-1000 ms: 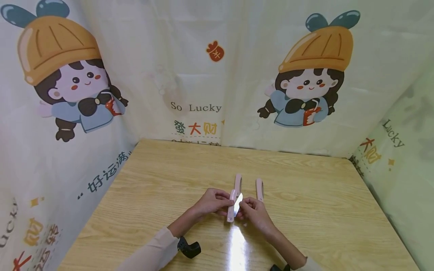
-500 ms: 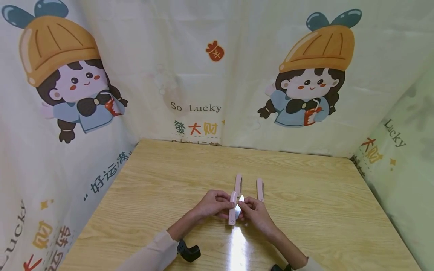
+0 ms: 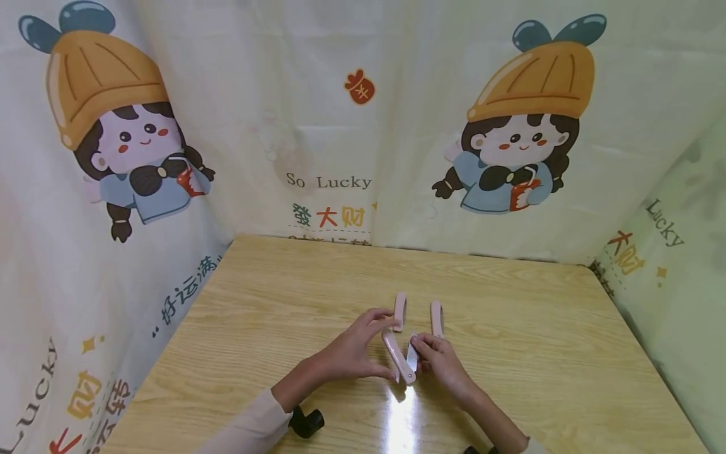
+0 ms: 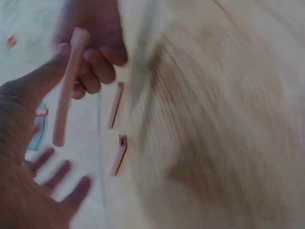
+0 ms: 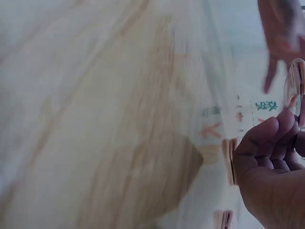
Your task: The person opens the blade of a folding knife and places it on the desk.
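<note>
A pink-handled folding knife (image 3: pixel 399 357) hangs just above the table, its metal blade (image 3: pixel 412 354) swung partly out of the handle. My right hand (image 3: pixel 445 366) pinches that blade between thumb and fingers. Around the handle, my left hand (image 3: pixel 357 350) is spread, fingers above and thumb below. In the left wrist view its fingers are extended and blurred, and the thumb lies close to the knife handle (image 4: pixel 69 90); whether it touches is unclear. Two more pink folding knives, one on the left (image 3: pixel 399 311) and one on the right (image 3: pixel 436 318), lie just beyond the hands.
The wooden table (image 3: pixel 295 284) meets a printed curtain (image 3: pixel 397 139) at its back and sides. A black device (image 3: pixel 307 422) sits at the left wrist. Light glares off the tabletop in front of the hands.
My left hand has let go of the handle and spread its fingers. The knife has tilted and moved slightly right and toward me, with the right hand still pinching the blade.
</note>
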Available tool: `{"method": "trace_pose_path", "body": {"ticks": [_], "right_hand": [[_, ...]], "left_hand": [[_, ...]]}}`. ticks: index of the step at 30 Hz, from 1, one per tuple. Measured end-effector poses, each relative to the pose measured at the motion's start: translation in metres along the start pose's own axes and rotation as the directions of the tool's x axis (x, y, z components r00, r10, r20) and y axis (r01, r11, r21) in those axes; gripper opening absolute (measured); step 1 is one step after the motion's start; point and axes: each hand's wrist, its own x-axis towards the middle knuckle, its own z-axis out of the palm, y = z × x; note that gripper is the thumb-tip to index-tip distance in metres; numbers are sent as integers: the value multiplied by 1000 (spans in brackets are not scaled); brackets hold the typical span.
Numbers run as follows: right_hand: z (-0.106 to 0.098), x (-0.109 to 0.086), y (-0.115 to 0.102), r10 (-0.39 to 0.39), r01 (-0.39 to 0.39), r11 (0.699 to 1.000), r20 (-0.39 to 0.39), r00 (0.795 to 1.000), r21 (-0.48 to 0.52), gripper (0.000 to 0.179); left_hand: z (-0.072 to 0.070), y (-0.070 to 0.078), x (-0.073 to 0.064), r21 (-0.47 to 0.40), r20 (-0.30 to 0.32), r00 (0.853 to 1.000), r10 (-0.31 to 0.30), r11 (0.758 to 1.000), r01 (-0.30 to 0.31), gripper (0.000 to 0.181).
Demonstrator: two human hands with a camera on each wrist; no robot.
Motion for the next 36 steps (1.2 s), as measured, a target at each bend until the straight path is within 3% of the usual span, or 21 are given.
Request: {"method": "trace_pose_path", "body": {"ticks": [1, 2, 4, 5, 7, 10, 17, 23, 29, 36], "right_hand": [[-1, 0, -1, -1, 1, 1000, 1, 1000, -4, 32], [-2, -1, -1, -5, 5, 1000, 8, 1000, -5, 32], [-2, -1, -1, -12, 12, 1000, 28, 1000, -6, 33], [-2, -1, 0, -19, 20, 1000, 43, 999, -5, 33], [-3, -1, 1, -34, 35, 999, 73, 997, -10, 33], [-2, -1, 3, -53, 57, 998, 107, 993, -34, 32], [-5, -3, 6, -45, 59, 991, 117, 992, -123, 32], [-7, -4, 8, -26, 31, 994, 50, 998, -103, 31], [-11, -3, 7, -12, 10, 996, -20, 1000, -92, 28], [-15, 0, 7, -10, 5, 999, -117, 993, -44, 24]], "left_hand": [[-1, 0, 0, 150, 7, 995, 101, 984, -101, 73], [-2, 1, 0, 279, 16, 980, 198, 940, -194, 65], [-3, 1, -1, 456, 35, 939, 343, 831, -320, 47], [-3, 1, -1, 513, 42, 919, 391, 781, -356, 40], [-1, 1, -1, 585, 47, 895, 444, 714, -384, 32], [2, 1, -2, 640, 56, 882, 468, 661, -391, 25], [6, 1, -3, 651, 111, 874, 474, 630, -424, 22], [6, -1, -8, 681, 79, 885, 458, 624, -384, 21], [7, -3, -12, 661, 27, 894, 446, 664, -351, 20], [8, -2, -16, 667, -35, 925, 379, 698, -261, 22]]}}
